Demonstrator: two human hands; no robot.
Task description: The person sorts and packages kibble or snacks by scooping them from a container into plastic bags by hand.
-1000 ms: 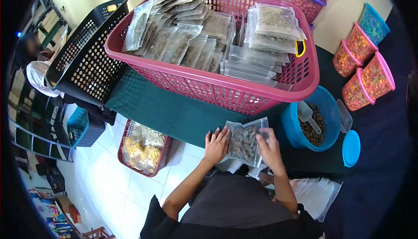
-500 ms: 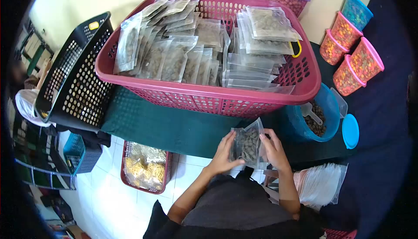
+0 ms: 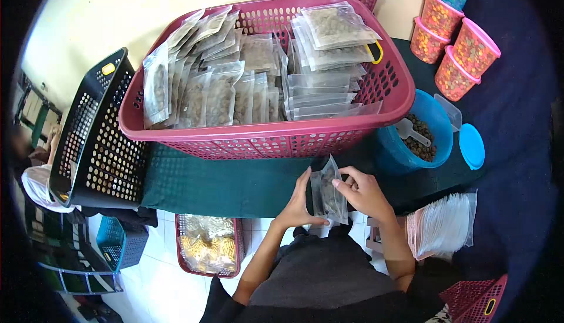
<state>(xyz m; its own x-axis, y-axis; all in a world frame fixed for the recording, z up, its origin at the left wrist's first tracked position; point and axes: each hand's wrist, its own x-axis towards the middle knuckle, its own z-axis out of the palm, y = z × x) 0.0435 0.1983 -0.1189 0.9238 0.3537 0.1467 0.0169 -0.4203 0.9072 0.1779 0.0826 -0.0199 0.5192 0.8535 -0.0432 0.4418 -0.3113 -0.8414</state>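
Note:
A clear plastic pouch [image 3: 329, 198] of small brown pieces is held upright in front of my body, over the near edge of the table. My left hand [image 3: 295, 204] cups its left side, thumb along the bottom and fingers up the edge. With thumb and bent fingers, my right hand [image 3: 367, 193] grips the pouch's upper right side. Just beyond stands a large maroon basket [image 3: 264, 129] with rows of similar filled pouches [image 3: 226, 92]. To the right of it, a blue tub [image 3: 390, 149] contains loose brown pieces and a clear scoop [image 3: 413, 132].
Stacked tubs of colourful pieces [image 3: 467, 47] stand at the back right, near a blue lid [image 3: 471, 146]. A black basket [image 3: 106, 135] is at the left. Below are a crate of bagged goods [image 3: 238, 246] and a bundle of empty-looking bags [image 3: 443, 226]. Another person is partly visible far left.
My right hand has shifted its grip, thumb now across the pouch's upper front. The pouch has turned more edge-on. The view has swung, moving the basket and tubs leftward in the picture.

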